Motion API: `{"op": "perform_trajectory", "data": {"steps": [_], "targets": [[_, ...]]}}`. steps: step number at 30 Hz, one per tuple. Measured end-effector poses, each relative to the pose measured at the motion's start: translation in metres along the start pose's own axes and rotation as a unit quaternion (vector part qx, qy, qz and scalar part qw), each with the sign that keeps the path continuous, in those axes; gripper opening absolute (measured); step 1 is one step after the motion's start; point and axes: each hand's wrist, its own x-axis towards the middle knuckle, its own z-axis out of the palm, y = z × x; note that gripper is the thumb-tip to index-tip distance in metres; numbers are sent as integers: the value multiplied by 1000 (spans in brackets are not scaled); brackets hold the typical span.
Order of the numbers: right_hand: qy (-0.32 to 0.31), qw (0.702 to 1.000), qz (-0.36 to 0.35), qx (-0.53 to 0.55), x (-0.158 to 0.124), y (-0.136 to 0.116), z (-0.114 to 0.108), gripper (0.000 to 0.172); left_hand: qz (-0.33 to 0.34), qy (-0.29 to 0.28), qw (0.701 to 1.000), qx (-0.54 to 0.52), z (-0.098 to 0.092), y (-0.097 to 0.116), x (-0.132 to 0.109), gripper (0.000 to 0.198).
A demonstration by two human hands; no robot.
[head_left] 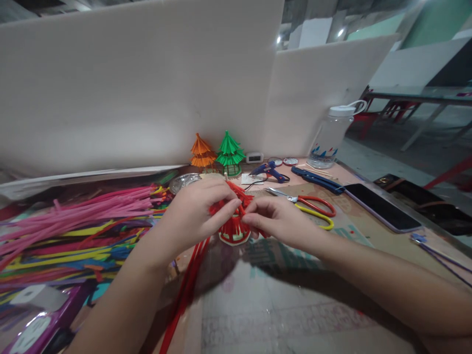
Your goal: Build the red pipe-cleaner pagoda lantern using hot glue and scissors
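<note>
A small red pipe-cleaner pagoda with a pale-rimmed base stands on the table between my hands. My left hand reaches over its upper left side, thumb and fingers closed on the red tiers; its fingertips are partly hidden. On the right side, my right hand pinches a piece of red pipe cleaner against the pagoda. Long red pipe cleaners run from below my left wrist toward the front edge. Behind stand finished-looking orange and green pagodas.
Bundled coloured pipe cleaners cover the left side, near a purple power strip. To the right lie scissors, a blue glue gun, a blue-handled tool, a phone and a water bottle. A white partition rises behind.
</note>
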Motion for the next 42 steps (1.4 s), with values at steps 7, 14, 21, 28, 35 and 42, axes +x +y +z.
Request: {"op": "perform_trajectory", "data": {"steps": [7,14,21,28,35,42], "targets": [[8,999,-1,44,-1,2,5,27,-11,33,999,13,-3,-3,-1,24],[97,956,-132,-244,-9,19,6,25,-143,114,983,-2,3,-23,0,30],[96,915,-160,-357,-6,24,6,27,-156,-26,986,-57,5,-26,-3,58],[105,939,-119,-304,0,32,9,27,-151,-49,986,-51,6,-21,-3,45],[129,921,-185,-317,0,47,12,29,-158,-53,985,-36,8,-20,-2,41],[137,868,-274,-392,0,48,10,33,-158,-61,985,-44,7,-19,-2,39]]}}
